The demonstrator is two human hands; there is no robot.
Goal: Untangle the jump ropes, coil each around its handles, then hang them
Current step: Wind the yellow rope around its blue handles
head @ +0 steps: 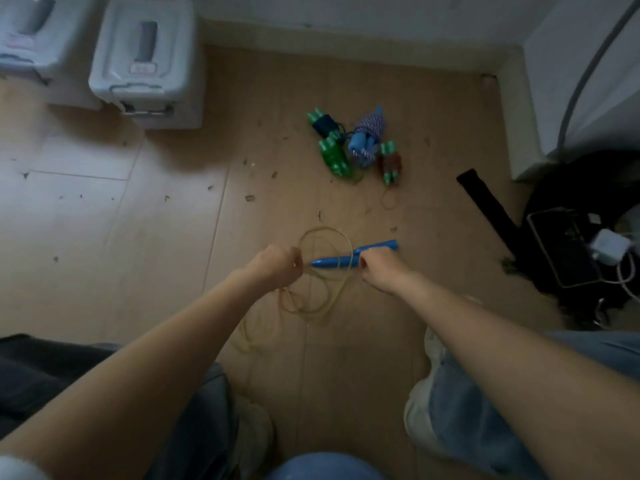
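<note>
Coiling the yellow cord onto the blue handles is the step we're in, going by how things lie. Right hand has its fingers curled round the handles near the wide end; the tapered tips stick out past its fingers toward the left hand. Left hand is fisted with fingers closed on the cord, just off those tips. One loop stands above the handles between our two sets of fingers; the rest of the cord lies slack on the floor below the left fingers and trails back toward our knees.

How we'd do it well:
- Keep the right grip fixed and both handles parallel; can't tell from here whether they're perfectly aligned.
- Let the left fingers feed cord with light tension, each turn laid beside the last, not piled.
- Slack below looks looped over itself, so we should shake it loose before it reaches the fingers or it'll knot.
- Leave a short tail to tuck.

Already-wrapped bundles sit well beyond our fingertips, toward the wall. No hook or hanging spot is visible.
</note>
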